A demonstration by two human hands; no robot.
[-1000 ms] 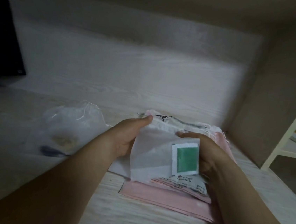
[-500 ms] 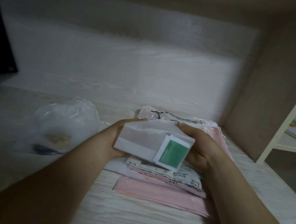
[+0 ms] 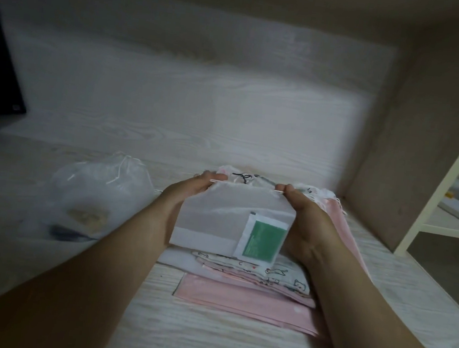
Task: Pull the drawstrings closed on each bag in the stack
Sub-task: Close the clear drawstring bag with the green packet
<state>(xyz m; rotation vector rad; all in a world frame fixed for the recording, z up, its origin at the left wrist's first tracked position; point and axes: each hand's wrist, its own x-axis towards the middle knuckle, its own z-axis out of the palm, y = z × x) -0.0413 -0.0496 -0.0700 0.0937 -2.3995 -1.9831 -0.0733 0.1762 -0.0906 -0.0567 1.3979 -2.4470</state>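
Far left on the worktop point(image 3: 205, 341) lies a filled white bag point(image 3: 99, 188), its drawstring gathered. Your left hand point(image 3: 189, 195) pinches the top left corner of a sheer white bag point(image 3: 218, 218), held just above the stack point(image 3: 249, 295); a green packet point(image 3: 263, 241) shows inside. Your right hand point(image 3: 305, 224) pinches the top right corner. Its mouth lies flat, ungathered

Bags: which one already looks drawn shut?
The puffy see-through bag lying alone, left of the stack: its top is gathered, cords trailing. The stacked ones lie flat.
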